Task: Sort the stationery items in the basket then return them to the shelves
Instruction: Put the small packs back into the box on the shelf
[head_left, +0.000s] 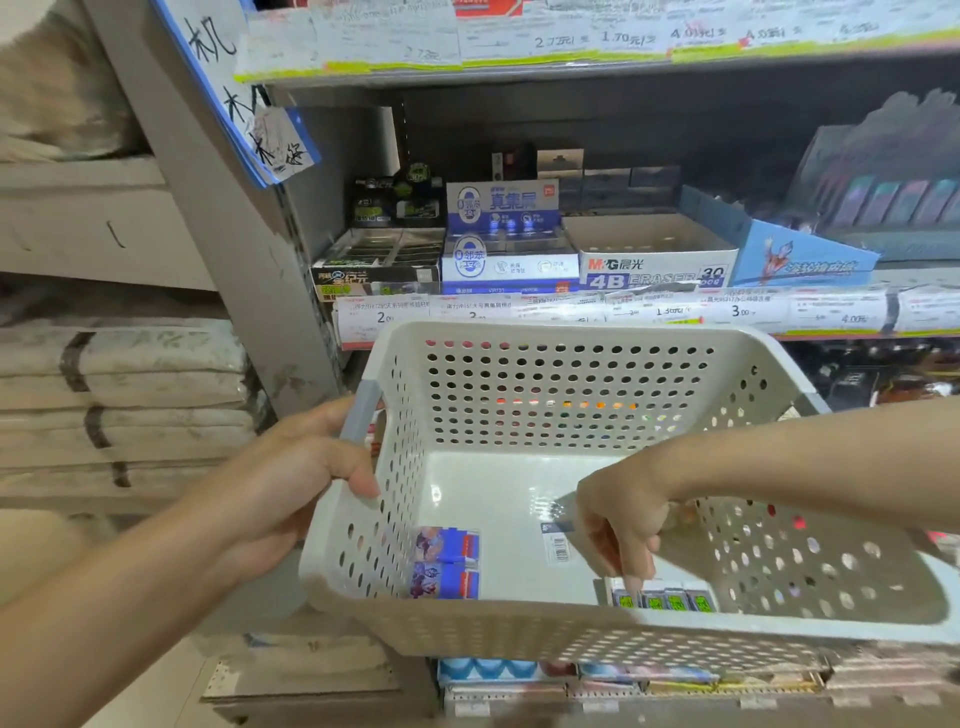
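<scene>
Gripping the grey handle of the cream perforated plastic basket (519, 395), the left hand (291, 483) holds it up before the shelves (571, 67). Reaching down inside, the right hand (623, 519) has its fingertips on a row of small green-labelled erasers (670, 600) at the near wall, though whether it pinches them I cannot tell. Two blue picture-wrapped erasers (447, 564) lie by the basket's left wall.

Basket (571, 332) before shelf (571, 317); 2 packs (444, 564) in it left, 4 erasers (665, 600) right
</scene>
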